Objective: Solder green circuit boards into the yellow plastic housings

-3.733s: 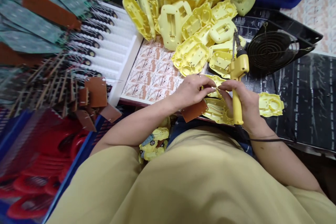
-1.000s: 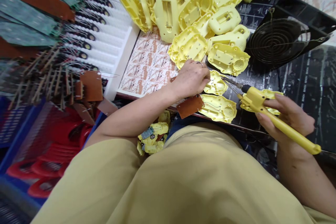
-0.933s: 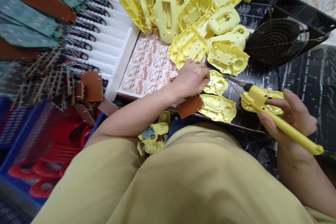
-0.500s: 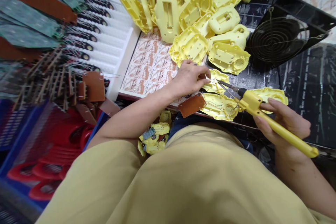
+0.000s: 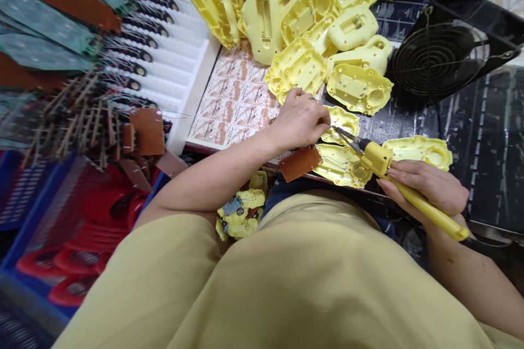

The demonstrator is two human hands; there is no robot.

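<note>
My right hand [image 5: 434,185] is wrapped round the handle of a yellow soldering gun [image 5: 377,159]. Its dark tip and a thin metal guide point left, over a yellow plastic half-shell [image 5: 347,119]. At that shell's left end, my left hand [image 5: 301,119] has its fingers pinched together close to the tip; what they pinch is hidden. Nearer my body lies a second half-shell [image 5: 341,168] with thin wires across it. A brown circuit board [image 5: 300,163] sits at its left side, below my left hand.
Yellow shells [image 5: 262,22] are heaped at the back. A black fan [image 5: 438,60] stands at the right rear, and another shell [image 5: 421,151] lies beyond my right hand. On the left are a white foam tray [image 5: 180,60] with wired speakers, and a blue crate [image 5: 24,245] of red parts.
My right hand has brought the soldering gun left and slightly lower, its tip now nearer my left fingers. My left hand has stayed almost in place, still pinched.
</note>
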